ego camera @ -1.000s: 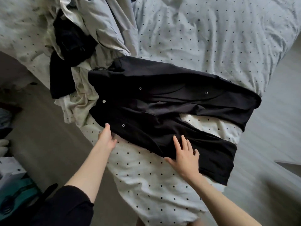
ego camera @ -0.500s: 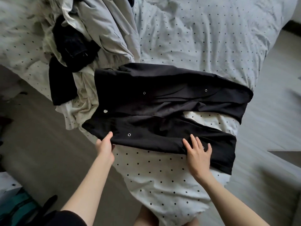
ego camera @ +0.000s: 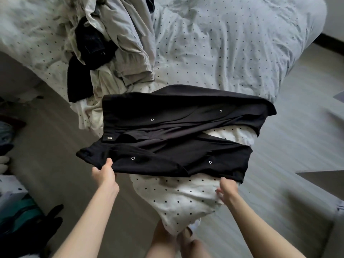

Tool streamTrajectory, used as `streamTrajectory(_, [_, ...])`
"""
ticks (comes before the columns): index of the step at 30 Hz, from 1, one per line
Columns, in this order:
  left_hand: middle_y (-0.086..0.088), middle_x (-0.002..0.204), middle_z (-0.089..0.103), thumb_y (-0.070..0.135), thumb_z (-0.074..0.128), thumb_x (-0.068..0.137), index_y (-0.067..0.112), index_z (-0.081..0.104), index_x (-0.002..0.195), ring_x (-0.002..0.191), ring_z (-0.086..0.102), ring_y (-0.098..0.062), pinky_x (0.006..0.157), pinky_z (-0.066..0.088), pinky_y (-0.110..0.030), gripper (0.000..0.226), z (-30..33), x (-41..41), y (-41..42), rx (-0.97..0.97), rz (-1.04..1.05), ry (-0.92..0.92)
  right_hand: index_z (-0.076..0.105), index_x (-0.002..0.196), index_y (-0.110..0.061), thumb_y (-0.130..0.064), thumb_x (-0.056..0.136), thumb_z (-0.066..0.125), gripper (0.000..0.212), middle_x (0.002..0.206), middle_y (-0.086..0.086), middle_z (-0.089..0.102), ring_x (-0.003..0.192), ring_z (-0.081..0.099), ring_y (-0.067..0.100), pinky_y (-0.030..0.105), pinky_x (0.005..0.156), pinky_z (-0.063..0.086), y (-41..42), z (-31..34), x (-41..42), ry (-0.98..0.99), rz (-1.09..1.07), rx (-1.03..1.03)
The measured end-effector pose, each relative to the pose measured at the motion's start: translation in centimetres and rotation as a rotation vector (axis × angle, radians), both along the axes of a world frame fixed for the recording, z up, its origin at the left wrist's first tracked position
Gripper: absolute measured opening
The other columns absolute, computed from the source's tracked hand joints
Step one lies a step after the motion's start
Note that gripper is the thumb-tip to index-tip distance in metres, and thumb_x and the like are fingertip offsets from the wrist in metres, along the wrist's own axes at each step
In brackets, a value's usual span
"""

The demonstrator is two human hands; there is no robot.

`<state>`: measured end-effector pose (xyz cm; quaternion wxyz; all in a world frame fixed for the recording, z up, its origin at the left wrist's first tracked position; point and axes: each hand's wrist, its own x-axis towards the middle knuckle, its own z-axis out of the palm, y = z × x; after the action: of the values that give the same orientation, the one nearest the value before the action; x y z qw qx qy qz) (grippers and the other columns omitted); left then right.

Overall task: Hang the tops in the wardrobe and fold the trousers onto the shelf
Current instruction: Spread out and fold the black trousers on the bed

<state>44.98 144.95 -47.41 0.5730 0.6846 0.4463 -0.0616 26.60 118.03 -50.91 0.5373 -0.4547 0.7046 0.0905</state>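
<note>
Clearly the risk is a lopsided fold on black trousers (ego camera: 176, 138) spread across the bed corner (ego camera: 232, 53).
Head view: left hand (ego camera: 104, 174) pinches the waistband edge; right hand (ego camera: 227, 189), blurred, grip unclear, meets the hem; uneven lifting could slide them floorward.

Right hand (ego camera: 227, 190) motion-blurred, fingers indistinct.

one head-worn view, looking down

wide-angle, from above the bed (ego camera: 242, 53) corner, facing forward and steeply down, close over both forearms; the edges seem blurred, perhaps from motion.
</note>
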Motion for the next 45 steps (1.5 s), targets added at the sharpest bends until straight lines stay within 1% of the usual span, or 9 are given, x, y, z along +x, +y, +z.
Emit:
streamTrajectory(2, [-0.009,0.140,0.048,0.023,0.064,0.087,0.010,0.038,0.140,0.124,0.050,-0.028,0.106,0.039,-0.046,0.060,-0.4,-1.1,0.1,0.008,0.002,-0.010,0.042,0.126,0.003,-0.017,0.097,0.040,0.035,0.107,0.016,0.058,0.089,0.062,0.033,0.024,0.075,0.043,-1.8,-0.6,-0.2,-0.163,-0.397,0.257])
streamTrajectory(4, [-0.009,0.136,0.052,0.023,0.065,0.087,0.010,0.042,0.137,0.121,0.053,-0.028,0.104,0.042,-0.045,0.057,-0.5,-1.7,0.3,0.005,0.011,-0.026,0.038,0.139,-0.010,-0.028,0.099,0.040,0.043,0.135,0.004,0.053,0.121,0.055,0.022,0.025,0.088,0.036,-3.4,-1.3,-0.2,-0.218,-0.590,0.362])
streamTrajectory(10, [-0.007,0.131,0.056,0.020,0.066,0.086,0.012,0.045,0.136,0.115,0.057,-0.026,0.100,0.046,-0.041,0.054,-0.1,-1.5,-0.1,0.016,0.016,-0.093,0.049,0.131,-0.023,-0.032,0.097,0.040,0.036,0.138,-0.006,0.050,0.129,0.044,0.014,0.029,0.101,0.029,-6.5,-2.8,0.6,-0.225,-0.776,0.420])
streamTrajectory(13, [-0.009,0.126,0.058,0.018,0.064,0.087,0.008,0.047,0.133,0.104,0.060,-0.027,0.093,0.049,-0.040,0.049,0.5,-2.4,-0.4,0.060,0.012,-0.087,0.043,0.131,-0.020,-0.028,0.094,0.047,0.038,0.149,0.005,0.036,0.131,0.038,0.023,0.029,0.101,0.030,-7.1,-2.4,-0.6,-0.100,-0.818,0.345])
streamTrajectory(17, [-0.012,0.122,0.059,0.014,0.062,0.087,0.005,0.050,0.127,0.102,0.061,-0.030,0.080,0.052,-0.038,0.043,1.6,-5.2,-0.9,0.096,0.062,-0.005,0.042,0.104,-0.022,-0.012,0.088,0.049,0.020,0.131,-0.001,0.054,0.105,0.055,0.015,0.023,0.087,0.044,-7.0,-0.4,-4.0,0.006,-0.883,0.037])
streamTrajectory(21, [-0.015,0.124,0.058,0.007,0.061,0.083,0.004,0.050,0.126,0.104,0.060,-0.032,0.076,0.049,-0.034,0.044,3.3,-6.7,-1.7,0.083,0.112,0.042,0.042,0.130,-0.011,-0.006,0.086,0.051,0.045,0.137,0.006,0.048,0.101,0.051,0.022,0.029,0.083,0.043,-7.3,2.2,-6.2,0.078,-0.832,-0.130])
streamTrajectory(25, [-0.013,0.129,0.056,0.012,0.064,0.081,0.004,0.047,0.132,0.112,0.057,-0.032,0.096,0.047,-0.043,0.055,5.3,-5.2,-3.4,0.111,0.040,0.026,0.065,0.104,0.000,-0.010,0.083,0.061,0.024,0.115,0.018,0.063,0.098,0.061,0.031,0.037,0.085,0.047,-8.7,5.0,-6.1,0.130,-0.521,-0.372])
streamTrajectory(34, [-0.015,0.118,0.062,0.020,0.055,0.090,0.004,0.060,0.117,0.106,0.060,-0.033,0.095,0.048,-0.044,0.032,6.9,8.6,-10.4,0.163,-0.220,-0.097,0.066,0.113,-0.021,-0.032,0.092,0.048,0.029,0.123,0.014,0.059,0.115,0.051,0.035,0.045,0.102,0.028,-18.7,9.0,7.1,0.081,0.317,-0.698])
streamTrajectory(45, [-0.006,0.159,0.002,0.028,0.032,0.102,0.021,0.014,0.151,0.146,0.003,-0.021,0.116,0.012,-0.037,0.053,-0.7,1.7,-18.5,0.623,-1.447,-0.005,0.034,0.145,-0.013,-0.021,0.095,0.049,0.053,0.150,0.005,0.036,0.135,0.038,0.023,0.036,0.106,0.034,-19.1,-1.9,8.6,-0.068,0.874,-0.429])
